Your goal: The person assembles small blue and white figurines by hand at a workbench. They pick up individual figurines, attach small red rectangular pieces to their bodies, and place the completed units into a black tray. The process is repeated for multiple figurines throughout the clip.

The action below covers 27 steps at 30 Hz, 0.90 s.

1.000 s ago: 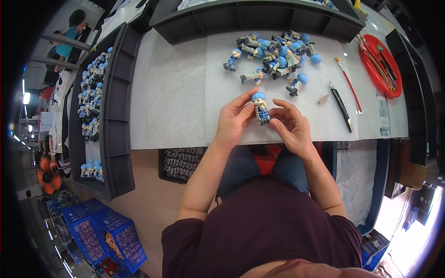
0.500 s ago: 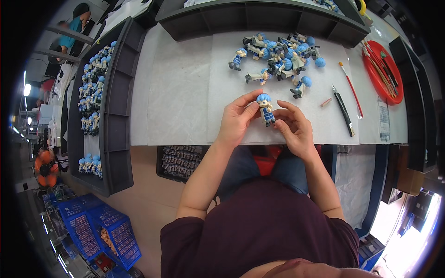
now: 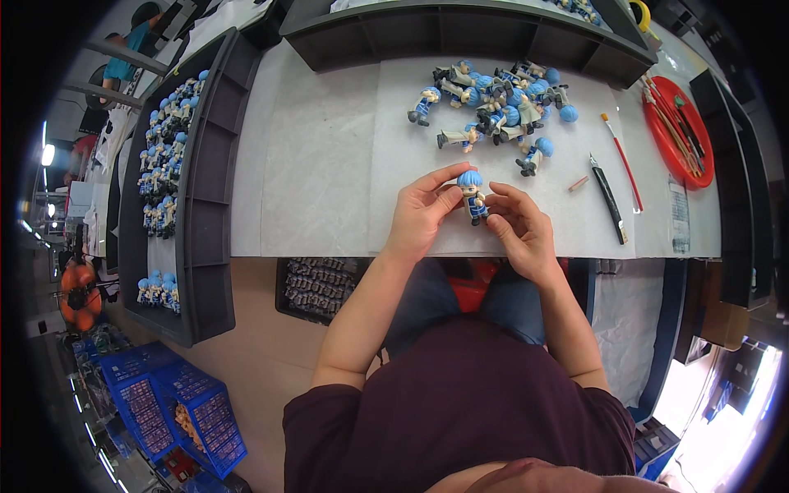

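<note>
Upright above the near edge of the table, a small blue-haired figurine (image 3: 472, 197) in a blue and pale outfit with dark shoes is held between my hands. My left hand (image 3: 421, 215) pinches it by the head with thumb and forefinger. On its other side, the curled fingers and thumb of my right hand (image 3: 524, 230) rest against its body and feet. Just beyond lies a loose pile of similar figurines (image 3: 509, 99), with one single figurine (image 3: 534, 156) nearest to my right hand.
A black pen-style knife (image 3: 608, 201), a red-handled paintbrush (image 3: 625, 164) and a small pinkish stick (image 3: 578, 184) lie to the right. Further right is a red tray (image 3: 709, 174) of brushes. Dark crates stand at the back (image 3: 460, 39) and left (image 3: 205, 189), holding more figurines.
The figurine has turned slightly between my fingers and sits a touch lower. Both hands stay almost in place.
</note>
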Each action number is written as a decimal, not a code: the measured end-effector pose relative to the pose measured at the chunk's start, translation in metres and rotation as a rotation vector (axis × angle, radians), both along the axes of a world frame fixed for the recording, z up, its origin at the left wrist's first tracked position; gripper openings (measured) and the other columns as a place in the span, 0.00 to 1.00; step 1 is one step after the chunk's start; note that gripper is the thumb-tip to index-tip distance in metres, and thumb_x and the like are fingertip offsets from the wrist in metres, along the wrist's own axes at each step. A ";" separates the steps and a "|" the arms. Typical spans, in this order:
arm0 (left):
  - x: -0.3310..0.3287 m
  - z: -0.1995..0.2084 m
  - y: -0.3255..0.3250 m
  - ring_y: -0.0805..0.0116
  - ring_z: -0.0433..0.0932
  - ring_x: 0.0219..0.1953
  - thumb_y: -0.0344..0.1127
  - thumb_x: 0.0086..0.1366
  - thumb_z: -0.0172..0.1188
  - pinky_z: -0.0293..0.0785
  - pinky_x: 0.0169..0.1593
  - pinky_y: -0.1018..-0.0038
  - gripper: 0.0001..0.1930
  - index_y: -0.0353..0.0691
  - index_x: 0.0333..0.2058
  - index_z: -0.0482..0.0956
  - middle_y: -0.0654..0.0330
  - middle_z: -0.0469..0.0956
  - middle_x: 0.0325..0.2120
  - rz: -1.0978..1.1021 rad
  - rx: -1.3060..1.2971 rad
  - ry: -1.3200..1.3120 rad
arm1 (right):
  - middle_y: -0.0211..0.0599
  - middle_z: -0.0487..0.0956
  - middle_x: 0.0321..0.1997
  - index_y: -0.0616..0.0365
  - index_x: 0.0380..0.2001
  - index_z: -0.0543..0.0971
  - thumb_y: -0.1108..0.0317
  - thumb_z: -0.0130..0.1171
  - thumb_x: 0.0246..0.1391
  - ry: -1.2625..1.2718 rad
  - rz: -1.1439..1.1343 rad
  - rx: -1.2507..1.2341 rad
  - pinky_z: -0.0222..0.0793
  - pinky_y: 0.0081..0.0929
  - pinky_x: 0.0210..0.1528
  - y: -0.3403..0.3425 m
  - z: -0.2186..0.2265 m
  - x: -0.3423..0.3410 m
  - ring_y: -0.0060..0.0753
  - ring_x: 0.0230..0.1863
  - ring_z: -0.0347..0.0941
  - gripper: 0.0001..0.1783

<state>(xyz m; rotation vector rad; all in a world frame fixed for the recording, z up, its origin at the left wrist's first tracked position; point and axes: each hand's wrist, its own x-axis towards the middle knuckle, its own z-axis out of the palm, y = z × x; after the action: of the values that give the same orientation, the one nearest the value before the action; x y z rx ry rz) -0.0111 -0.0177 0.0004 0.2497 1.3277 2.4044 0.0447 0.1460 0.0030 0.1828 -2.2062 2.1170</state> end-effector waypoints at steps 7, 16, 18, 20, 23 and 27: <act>0.000 0.001 0.000 0.75 0.73 0.41 0.25 0.63 0.48 0.71 0.46 0.77 0.16 0.33 0.50 0.68 0.59 0.74 0.42 -0.008 -0.009 -0.062 | 0.42 0.76 0.39 0.64 0.51 0.66 0.75 0.56 0.51 0.012 0.006 -0.040 0.70 0.24 0.43 -0.001 -0.001 0.001 0.27 0.40 0.73 0.23; -0.002 0.000 0.000 0.75 0.74 0.40 0.27 0.65 0.46 0.72 0.44 0.77 0.16 0.34 0.51 0.67 0.61 0.74 0.41 -0.044 -0.043 -0.101 | 0.38 0.76 0.34 0.64 0.50 0.67 0.70 0.60 0.49 0.034 -0.004 -0.034 0.70 0.23 0.41 0.000 -0.002 0.001 0.24 0.37 0.73 0.24; -0.002 0.001 0.000 0.75 0.74 0.39 0.27 0.65 0.46 0.72 0.44 0.78 0.16 0.34 0.51 0.67 0.61 0.74 0.41 -0.045 -0.039 -0.113 | 0.38 0.76 0.34 0.64 0.50 0.67 0.70 0.60 0.49 0.022 -0.007 -0.027 0.70 0.23 0.41 0.000 -0.001 0.001 0.24 0.37 0.73 0.24; -0.003 0.001 0.000 0.75 0.74 0.39 0.26 0.65 0.46 0.72 0.43 0.78 0.16 0.34 0.51 0.67 0.61 0.74 0.41 -0.046 -0.039 -0.119 | 0.38 0.76 0.34 0.64 0.50 0.68 0.69 0.60 0.49 0.016 -0.010 -0.024 0.70 0.23 0.41 0.001 -0.001 0.001 0.25 0.37 0.73 0.24; -0.002 0.000 0.000 0.75 0.74 0.39 0.27 0.64 0.46 0.73 0.44 0.78 0.16 0.34 0.51 0.67 0.61 0.74 0.40 -0.043 -0.035 -0.118 | 0.39 0.76 0.35 0.64 0.49 0.68 0.69 0.60 0.49 0.028 -0.017 -0.027 0.70 0.23 0.41 0.000 -0.003 0.001 0.25 0.38 0.73 0.23; -0.002 0.004 0.000 0.74 0.75 0.39 0.27 0.64 0.47 0.73 0.44 0.77 0.16 0.33 0.51 0.67 0.60 0.75 0.39 -0.062 -0.041 -0.087 | 0.41 0.74 0.40 0.63 0.47 0.70 0.70 0.60 0.49 0.109 -0.048 -0.028 0.70 0.22 0.40 0.000 -0.005 -0.001 0.27 0.41 0.72 0.21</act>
<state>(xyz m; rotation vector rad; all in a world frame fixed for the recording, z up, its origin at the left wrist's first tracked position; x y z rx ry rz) -0.0127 -0.0178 0.0040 0.1709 1.3089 2.3073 0.0434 0.1457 -0.0017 0.2349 -2.0980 2.0595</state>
